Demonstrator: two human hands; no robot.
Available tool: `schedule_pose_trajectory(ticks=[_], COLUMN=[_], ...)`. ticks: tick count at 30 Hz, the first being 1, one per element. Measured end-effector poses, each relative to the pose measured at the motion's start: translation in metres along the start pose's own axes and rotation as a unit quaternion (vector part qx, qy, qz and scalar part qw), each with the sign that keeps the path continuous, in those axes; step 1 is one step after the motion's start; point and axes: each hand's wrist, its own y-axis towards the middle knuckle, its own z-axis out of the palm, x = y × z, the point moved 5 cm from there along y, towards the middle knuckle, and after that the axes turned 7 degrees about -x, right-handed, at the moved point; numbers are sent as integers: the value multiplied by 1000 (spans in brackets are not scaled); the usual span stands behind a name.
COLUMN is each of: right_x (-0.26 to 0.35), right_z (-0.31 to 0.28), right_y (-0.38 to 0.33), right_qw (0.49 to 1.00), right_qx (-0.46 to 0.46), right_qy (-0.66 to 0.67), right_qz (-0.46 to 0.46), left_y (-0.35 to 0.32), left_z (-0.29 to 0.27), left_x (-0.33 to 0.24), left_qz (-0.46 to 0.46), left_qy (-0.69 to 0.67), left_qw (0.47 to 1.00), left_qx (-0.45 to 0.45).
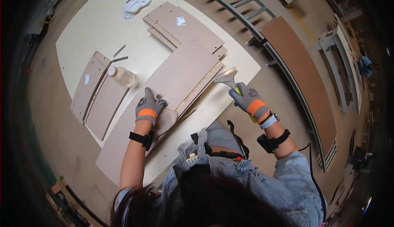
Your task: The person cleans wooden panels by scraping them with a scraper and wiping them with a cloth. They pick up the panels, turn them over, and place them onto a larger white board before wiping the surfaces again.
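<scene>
My left hand [148, 106], in a grey glove with an orange cuff band, is closed on a pale cloth [166, 119]. The cloth lies on the near part of a long pinkish-brown board [182, 69] and hangs over its edge. Along the board's right edge runs a rough, yellowish strip [199, 86]. My right hand [248, 99], gloved the same way, grips a scraper [227, 77] with a wide metal head and a yellow-green handle. The scraper's head is just right of the board's edge, apparently off it.
Beneath the boards is a cream table [86, 34]. More boards [180, 25] lie at its far side, others [96, 93] at left. A capped plastic bottle [123, 78], a thin blade tool [120, 58] and a white cloth [136, 6] rest there. A roller conveyor [242, 5] carrying a brown panel [299, 75] curves along the right.
</scene>
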Motion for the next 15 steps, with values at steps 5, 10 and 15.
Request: schedule_pose_trajectory(ticks=[5, 10, 15], right_x=[9, 23, 25], right_z=[4, 10, 7], right_y=[56, 83, 82], right_qw=[997, 989, 980], right_qx=[55, 74, 136], right_qy=[-51, -96, -124], right_qz=[-21, -89, -80], left_y=[19, 33, 32], left_z=[0, 8, 1], left_x=[-9, -4, -16], left_qz=[-74, -176, -221], left_qy=[-78, -147, -183], left_qw=[994, 973, 958], left_qx=[-19, -32, 7])
